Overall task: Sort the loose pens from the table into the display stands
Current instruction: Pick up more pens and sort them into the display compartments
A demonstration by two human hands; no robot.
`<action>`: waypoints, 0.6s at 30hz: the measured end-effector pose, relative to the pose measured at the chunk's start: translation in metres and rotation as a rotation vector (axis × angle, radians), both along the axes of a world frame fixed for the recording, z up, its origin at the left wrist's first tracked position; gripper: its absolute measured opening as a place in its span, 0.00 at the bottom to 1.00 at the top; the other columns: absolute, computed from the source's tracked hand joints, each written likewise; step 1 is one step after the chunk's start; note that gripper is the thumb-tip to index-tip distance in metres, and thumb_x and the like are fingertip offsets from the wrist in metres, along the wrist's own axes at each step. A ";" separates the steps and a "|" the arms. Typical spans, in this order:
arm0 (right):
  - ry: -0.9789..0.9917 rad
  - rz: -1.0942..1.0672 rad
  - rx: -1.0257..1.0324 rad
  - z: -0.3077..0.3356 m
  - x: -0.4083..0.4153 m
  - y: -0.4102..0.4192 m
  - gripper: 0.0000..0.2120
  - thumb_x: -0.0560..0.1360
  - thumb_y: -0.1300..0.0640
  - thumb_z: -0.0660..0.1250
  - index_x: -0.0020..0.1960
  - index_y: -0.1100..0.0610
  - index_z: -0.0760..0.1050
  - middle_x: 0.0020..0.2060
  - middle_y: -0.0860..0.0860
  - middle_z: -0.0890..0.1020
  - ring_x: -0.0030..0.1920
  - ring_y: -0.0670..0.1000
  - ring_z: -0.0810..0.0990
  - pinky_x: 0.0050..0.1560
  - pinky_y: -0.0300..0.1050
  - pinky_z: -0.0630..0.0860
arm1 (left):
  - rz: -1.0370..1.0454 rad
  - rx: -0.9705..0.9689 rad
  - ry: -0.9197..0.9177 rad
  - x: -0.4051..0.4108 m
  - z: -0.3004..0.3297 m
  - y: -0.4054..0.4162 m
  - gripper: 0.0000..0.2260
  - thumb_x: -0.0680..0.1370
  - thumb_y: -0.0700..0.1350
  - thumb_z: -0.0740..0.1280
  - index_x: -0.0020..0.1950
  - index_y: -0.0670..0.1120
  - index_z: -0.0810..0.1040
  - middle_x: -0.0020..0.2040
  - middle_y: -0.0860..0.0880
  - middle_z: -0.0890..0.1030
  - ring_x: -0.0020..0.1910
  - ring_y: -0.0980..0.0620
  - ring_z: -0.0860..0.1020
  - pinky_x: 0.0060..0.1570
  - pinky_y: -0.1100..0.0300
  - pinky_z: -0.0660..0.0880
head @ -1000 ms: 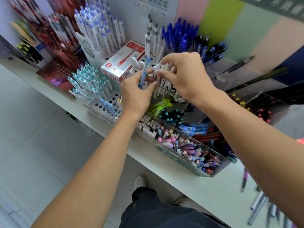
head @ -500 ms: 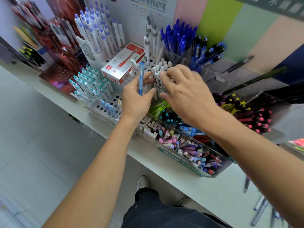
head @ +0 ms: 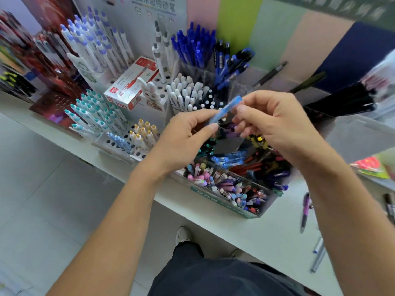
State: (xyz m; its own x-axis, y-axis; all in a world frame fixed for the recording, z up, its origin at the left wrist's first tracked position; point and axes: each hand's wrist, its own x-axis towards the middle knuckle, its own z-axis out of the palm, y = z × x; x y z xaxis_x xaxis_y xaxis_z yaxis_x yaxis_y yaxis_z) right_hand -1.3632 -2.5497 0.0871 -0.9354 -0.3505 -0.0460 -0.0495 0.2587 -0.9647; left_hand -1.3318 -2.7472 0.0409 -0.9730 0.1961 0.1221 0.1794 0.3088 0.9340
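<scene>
Both hands hold 1 light blue pen [head: 224, 110] above the display stands [head: 215, 133]: the left hand [head: 188, 135] pinches its lower end, the right hand [head: 267, 118] its upper end. If either pinch loosens, I think it may fall among the wrong pens.

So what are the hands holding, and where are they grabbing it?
One light blue pen, tilted above the stands. The left hand pinches its lower end; the right hand pinches near its upper end.
</scene>
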 end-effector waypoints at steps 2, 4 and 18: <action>-0.072 -0.026 -0.085 -0.005 0.011 0.013 0.04 0.79 0.63 0.68 0.52 0.59 0.80 0.38 0.56 0.83 0.35 0.51 0.81 0.36 0.41 0.81 | -0.008 -0.003 0.010 0.003 -0.002 0.015 0.14 0.80 0.34 0.68 0.64 0.46 0.81 0.48 0.65 0.83 0.48 0.68 0.79 0.51 0.73 0.71; -0.029 -0.111 -0.064 -0.014 0.022 0.022 0.03 0.79 0.60 0.69 0.51 0.59 0.80 0.35 0.56 0.83 0.32 0.51 0.82 0.33 0.41 0.81 | -0.032 -0.025 0.011 0.008 -0.006 0.029 0.15 0.77 0.34 0.71 0.63 0.46 0.82 0.53 0.57 0.85 0.53 0.64 0.81 0.54 0.70 0.74; 0.581 -0.382 0.425 -0.049 0.068 0.035 0.08 0.71 0.67 0.77 0.49 0.59 0.83 0.44 0.49 0.83 0.44 0.44 0.80 0.48 0.38 0.78 | 0.414 -0.277 -0.159 0.037 -0.050 0.028 0.09 0.73 0.44 0.78 0.50 0.48 0.82 0.39 0.52 0.81 0.33 0.56 0.78 0.34 0.71 0.74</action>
State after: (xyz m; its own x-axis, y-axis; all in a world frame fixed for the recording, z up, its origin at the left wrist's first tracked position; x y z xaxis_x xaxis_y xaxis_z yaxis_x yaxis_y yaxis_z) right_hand -1.2948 -2.5143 0.0376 -0.9024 -0.0639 0.4262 -0.3459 0.6974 -0.6277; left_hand -1.2949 -2.7187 -0.0092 -0.9781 -0.2051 -0.0353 -0.1475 0.5633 0.8130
